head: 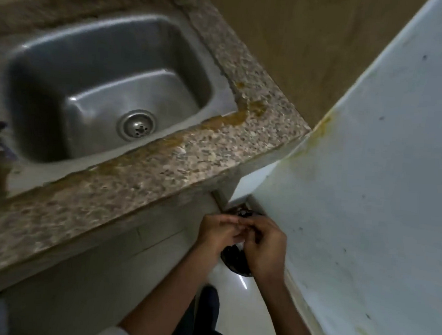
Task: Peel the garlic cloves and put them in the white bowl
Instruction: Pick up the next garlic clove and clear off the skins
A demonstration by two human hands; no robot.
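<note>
The left hand (216, 232) and the right hand (263, 245) meet low beside the right corner of the worktop (140, 177), below its front edge and over the floor (241, 307). The fingertips of both hands press together around something small and pale; it is too blurred to tell if it is a garlic clove. The grip of each hand is pinched closed, the fingers curled inward and touching each other. Directly under the hands there is a round dark bin (235, 258) with a black, shiny liner, standing in the narrow gap between the cabinet front and the white appliance (371, 177).

The worktop is speckled granite, brown and grey, with a rough look and a thick straight edge. Yellowish stains run along the seam where the steel sink (100, 80) sits in it. The sink is a rounded rectangle of dull brushed metal, with a round strainer drain (136, 125) near its front right side. The white bowl does not show in this view.

The floor is pale and glossy and reflects a thin line of light. The white appliance has a smooth side with small dark spots and a yellow streak near the worktop corner. The room between worktop corner and appliance is tight; the hands fill most of it.
</note>
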